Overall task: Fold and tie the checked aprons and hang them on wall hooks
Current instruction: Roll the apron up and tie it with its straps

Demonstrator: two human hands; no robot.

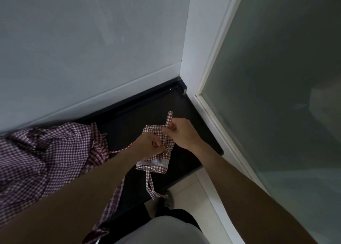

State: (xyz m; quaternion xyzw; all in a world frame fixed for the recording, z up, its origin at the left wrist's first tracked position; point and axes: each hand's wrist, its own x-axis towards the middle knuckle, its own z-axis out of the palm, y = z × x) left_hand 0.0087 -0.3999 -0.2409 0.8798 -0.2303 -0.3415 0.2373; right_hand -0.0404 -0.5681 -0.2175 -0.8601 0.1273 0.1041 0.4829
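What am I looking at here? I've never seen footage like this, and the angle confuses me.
There is no machine: a person wears a wide-angle camera on the head, so you look down along both bare arms. The two hands work together on a small folded checked apron. The left hand pinches it at the middle, and the right hand pinches one strap. Another strap dangles below. More checked cloth lies heaped to the left on a dark counter in a corner, between a wall and a frosted glass door. No hooks show.
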